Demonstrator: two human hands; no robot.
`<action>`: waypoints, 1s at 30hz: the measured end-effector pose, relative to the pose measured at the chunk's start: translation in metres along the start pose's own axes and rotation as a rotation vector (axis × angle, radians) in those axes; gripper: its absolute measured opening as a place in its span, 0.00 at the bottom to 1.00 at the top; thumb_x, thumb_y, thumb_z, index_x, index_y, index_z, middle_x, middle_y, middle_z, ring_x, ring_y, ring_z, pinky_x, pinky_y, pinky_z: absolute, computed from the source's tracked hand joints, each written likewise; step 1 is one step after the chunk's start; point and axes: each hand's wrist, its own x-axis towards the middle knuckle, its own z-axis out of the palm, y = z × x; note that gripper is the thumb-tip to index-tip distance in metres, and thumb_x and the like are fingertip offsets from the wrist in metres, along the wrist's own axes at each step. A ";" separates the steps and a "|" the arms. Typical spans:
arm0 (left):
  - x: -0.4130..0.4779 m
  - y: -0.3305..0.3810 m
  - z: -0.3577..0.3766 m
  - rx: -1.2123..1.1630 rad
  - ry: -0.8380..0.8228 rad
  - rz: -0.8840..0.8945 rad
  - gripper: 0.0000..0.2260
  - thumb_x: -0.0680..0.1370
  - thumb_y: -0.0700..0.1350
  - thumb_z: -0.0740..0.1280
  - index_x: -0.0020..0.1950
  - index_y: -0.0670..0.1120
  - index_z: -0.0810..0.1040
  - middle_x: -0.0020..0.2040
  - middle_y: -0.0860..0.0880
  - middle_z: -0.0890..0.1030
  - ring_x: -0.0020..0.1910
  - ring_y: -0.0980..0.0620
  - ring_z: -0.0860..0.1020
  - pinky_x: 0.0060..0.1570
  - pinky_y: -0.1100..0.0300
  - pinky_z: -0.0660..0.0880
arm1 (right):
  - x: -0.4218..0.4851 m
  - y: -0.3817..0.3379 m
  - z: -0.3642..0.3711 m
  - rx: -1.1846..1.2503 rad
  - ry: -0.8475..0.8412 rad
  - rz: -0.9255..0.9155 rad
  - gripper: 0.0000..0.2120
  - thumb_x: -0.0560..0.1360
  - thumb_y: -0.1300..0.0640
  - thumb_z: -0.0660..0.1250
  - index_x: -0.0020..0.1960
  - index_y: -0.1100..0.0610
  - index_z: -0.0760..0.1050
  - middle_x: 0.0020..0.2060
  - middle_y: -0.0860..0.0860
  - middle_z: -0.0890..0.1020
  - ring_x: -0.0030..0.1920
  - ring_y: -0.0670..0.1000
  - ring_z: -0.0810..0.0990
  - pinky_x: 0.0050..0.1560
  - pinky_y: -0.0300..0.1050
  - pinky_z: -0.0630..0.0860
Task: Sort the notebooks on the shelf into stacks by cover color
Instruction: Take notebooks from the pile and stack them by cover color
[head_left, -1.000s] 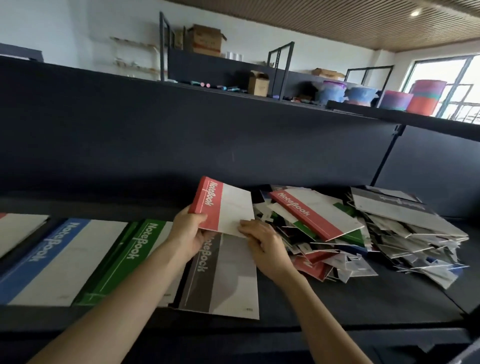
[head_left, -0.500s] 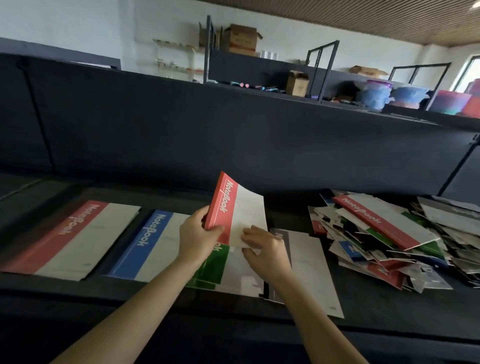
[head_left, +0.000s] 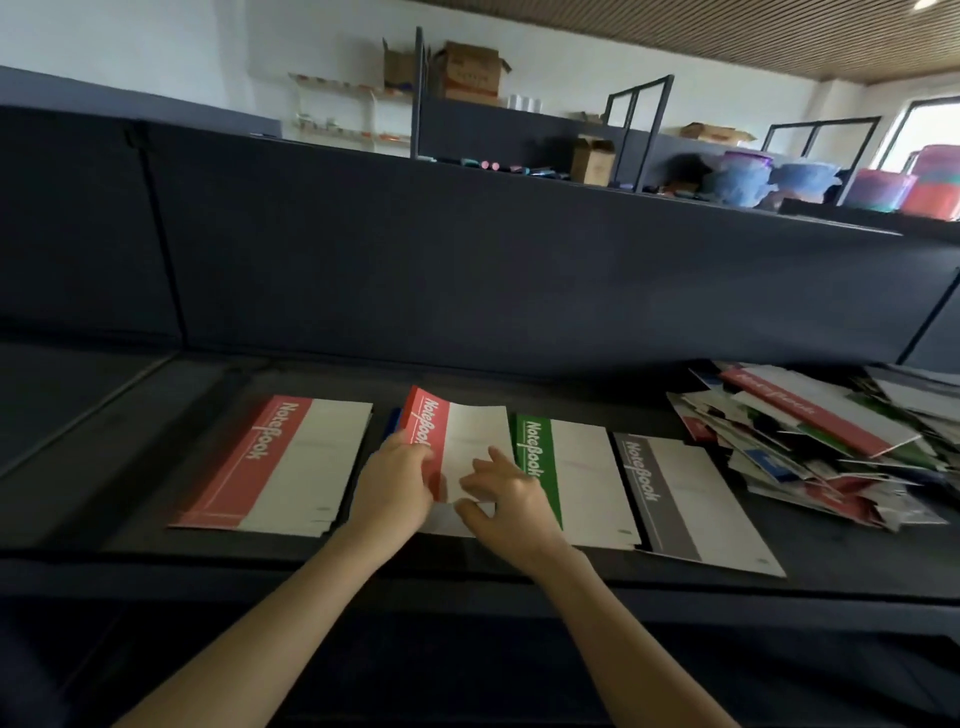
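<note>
- Two hands are on one red notebook (head_left: 467, 441). The left hand (head_left: 397, 486) grips its red spine band. The right hand (head_left: 511, 501) lies on the white part of the cover with fingers spread, and I cannot tell whether it pinches the near edge or only rests there.
- It is held tilted just above the shelf (head_left: 156, 405), over a blue notebook (head_left: 396, 418) of which only a sliver shows. The red stack (head_left: 280, 462) is to its left and the green stack (head_left: 571, 478) to its right.
- Let go here, it would likely land on blue and mix two colours.
- Its cover is thin and bows slightly, so a one-sided grip could let it flop or slip on the way left.
- Slid on rather than laid down, it might push the red stack askew.
- The unsorted pile (head_left: 810, 447) at far right lies loose and fanned, so a careless pull could spill it toward the grey notebook (head_left: 691, 504).
- In looks, it has a broad red band with white "NoteBook" lettering, and the rest of the cover is white.
</note>
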 end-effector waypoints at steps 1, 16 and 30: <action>-0.003 -0.009 -0.005 0.043 -0.003 -0.007 0.16 0.77 0.45 0.67 0.65 0.44 0.75 0.66 0.48 0.73 0.64 0.49 0.72 0.64 0.57 0.71 | 0.002 -0.008 0.008 -0.009 -0.014 -0.011 0.12 0.76 0.60 0.65 0.53 0.68 0.79 0.54 0.62 0.81 0.62 0.58 0.74 0.59 0.16 0.43; -0.024 -0.101 -0.071 0.437 -0.004 -0.266 0.18 0.78 0.49 0.64 0.67 0.45 0.70 0.67 0.46 0.70 0.66 0.42 0.68 0.63 0.51 0.70 | 0.049 -0.091 0.101 -0.139 -0.185 -0.220 0.11 0.78 0.60 0.60 0.56 0.64 0.76 0.53 0.57 0.79 0.63 0.58 0.72 0.73 0.60 0.57; -0.005 -0.094 -0.049 0.448 -0.157 -0.127 0.11 0.79 0.49 0.60 0.59 0.50 0.75 0.60 0.48 0.74 0.60 0.47 0.71 0.58 0.54 0.69 | 0.047 -0.083 0.081 -0.170 -0.323 0.030 0.15 0.81 0.55 0.55 0.65 0.56 0.71 0.63 0.53 0.73 0.67 0.53 0.67 0.73 0.62 0.53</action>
